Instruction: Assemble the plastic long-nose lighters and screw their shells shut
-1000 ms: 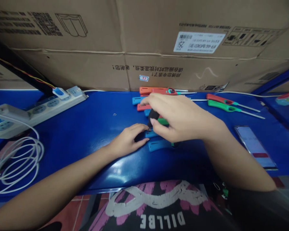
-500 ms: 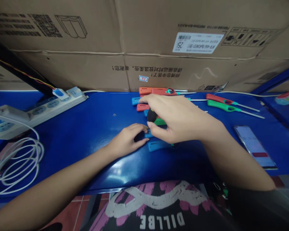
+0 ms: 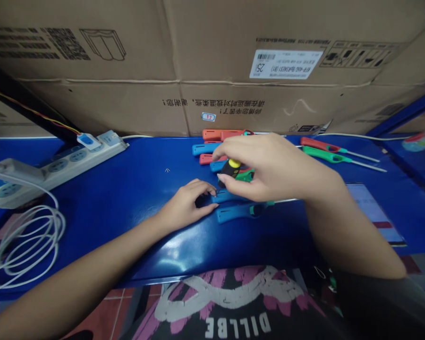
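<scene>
My right hand is closed round a stubby black-and-yellow handle, seemingly a screwdriver, held tilted over the lighters. Its lower end points toward the butt of a blue long-nosed lighter. At that same butt, the thumb and fingertips of my left hand grip from the left side. Nearest my body lies another blue lighter, its metal tube pointing right. Beyond my hands are an orange lighter, a red lighter and more blue ones, partly covered by my right hand.
A red lighter and a green lighter lie apart on the right. A phone is partly behind my right forearm. On the left are a power strip and a coiled white cable. A cardboard box stands behind the blue table.
My right hand has tipped and shifted slightly, so the yellow part of the handle and more of the nearest blue lighter show. My left hand stays in place.
</scene>
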`<state>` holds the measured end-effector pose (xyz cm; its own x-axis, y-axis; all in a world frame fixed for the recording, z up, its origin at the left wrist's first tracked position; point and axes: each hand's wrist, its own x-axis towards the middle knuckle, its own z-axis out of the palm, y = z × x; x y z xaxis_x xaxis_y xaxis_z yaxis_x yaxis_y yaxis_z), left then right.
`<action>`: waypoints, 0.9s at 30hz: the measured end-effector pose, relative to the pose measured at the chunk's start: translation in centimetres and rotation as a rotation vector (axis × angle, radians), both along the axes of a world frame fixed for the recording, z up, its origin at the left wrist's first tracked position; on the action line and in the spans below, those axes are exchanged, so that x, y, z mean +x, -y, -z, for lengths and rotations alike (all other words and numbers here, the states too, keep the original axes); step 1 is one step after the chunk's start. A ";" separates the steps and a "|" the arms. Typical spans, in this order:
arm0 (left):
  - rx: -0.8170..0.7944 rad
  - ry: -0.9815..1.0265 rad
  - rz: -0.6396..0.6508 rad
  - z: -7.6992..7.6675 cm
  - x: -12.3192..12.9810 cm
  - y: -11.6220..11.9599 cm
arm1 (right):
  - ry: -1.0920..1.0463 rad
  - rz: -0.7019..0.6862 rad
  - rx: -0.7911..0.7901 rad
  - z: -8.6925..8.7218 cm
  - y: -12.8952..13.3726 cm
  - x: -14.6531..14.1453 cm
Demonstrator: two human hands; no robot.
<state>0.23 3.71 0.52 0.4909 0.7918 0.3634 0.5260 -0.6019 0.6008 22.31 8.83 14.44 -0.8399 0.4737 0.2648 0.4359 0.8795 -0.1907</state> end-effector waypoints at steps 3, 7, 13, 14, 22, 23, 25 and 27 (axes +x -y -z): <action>-0.061 0.015 -0.021 -0.2 0.1 0.1 | -0.072 -0.005 -0.008 -1.2 0.0 1.1; -0.098 0.035 -0.018 -0.2 0.2 -0.1 | -0.092 0.095 -0.003 -2.4 0.6 2.4; -0.050 -0.108 0.062 -1.0 0.0 -0.6 | -0.050 0.046 -0.095 -0.6 1.0 4.3; -0.032 -0.149 0.077 -1.3 0.0 -0.8 | -0.024 0.070 -0.118 0.1 0.9 4.6; 0.163 -0.561 0.297 -3.4 0.8 -2.8 | 0.313 0.258 -0.310 7.3 1.8 5.9; 0.206 -0.604 0.313 -3.5 0.8 -3.0 | 0.341 0.258 -0.321 7.9 2.1 6.0; 0.295 -0.676 0.346 -3.5 0.8 -3.4 | 0.362 0.260 -0.335 8.7 2.5 6.3; 0.376 -0.726 0.376 -3.3 0.7 -3.8 | 0.349 0.255 -0.341 8.9 2.8 6.6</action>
<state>0.98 7.49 3.86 0.9034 0.4239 0.0652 0.4280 -0.9008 -0.0737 28.95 6.06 5.50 -0.6977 0.6841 -0.2127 0.7156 0.6513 -0.2526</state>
